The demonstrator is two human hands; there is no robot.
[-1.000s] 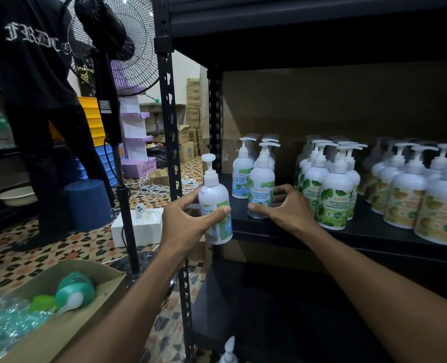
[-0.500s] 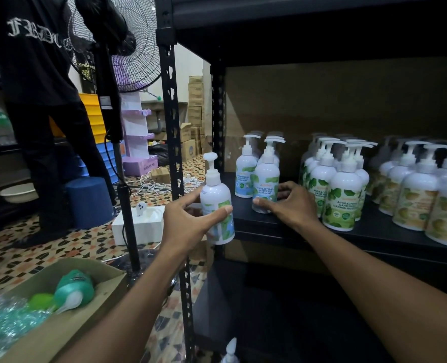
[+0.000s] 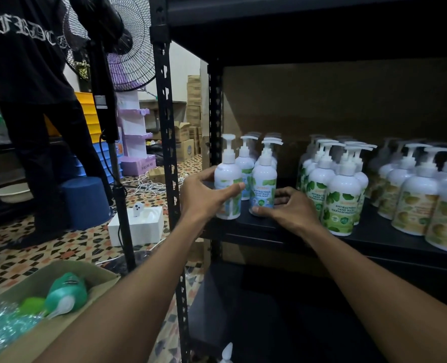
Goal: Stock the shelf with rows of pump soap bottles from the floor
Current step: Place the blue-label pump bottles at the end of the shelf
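1. Cardboard box (image 3: 68,326), nearest you at lower left: holds a green bottle (image 3: 66,290) lying on its side.
2. Your left hand (image 3: 204,195): fingers and thumb wrap round a white pump bottle (image 3: 227,179). The bottle is upright, long axis vertical, pump head on top, nozzle seen end-on and facing you. It stands at the front left corner of the shelf (image 3: 256,233); whether its base rests on the board cannot be told.
3. Your right hand (image 3: 288,205): thumb and curled fingers grip the foot of the Cool Mint bottle (image 3: 264,184), just beside item 2. It is upright, label toward you, nozzle pointing right.
4. Behind these: like bottles in file.
5. Further right: green-leaf rows (image 3: 343,200), then yellow-label rows (image 3: 413,205), all upright.
6. Far left: fan stand (image 3: 112,153) and a standing person (image 3: 34,100) in black.
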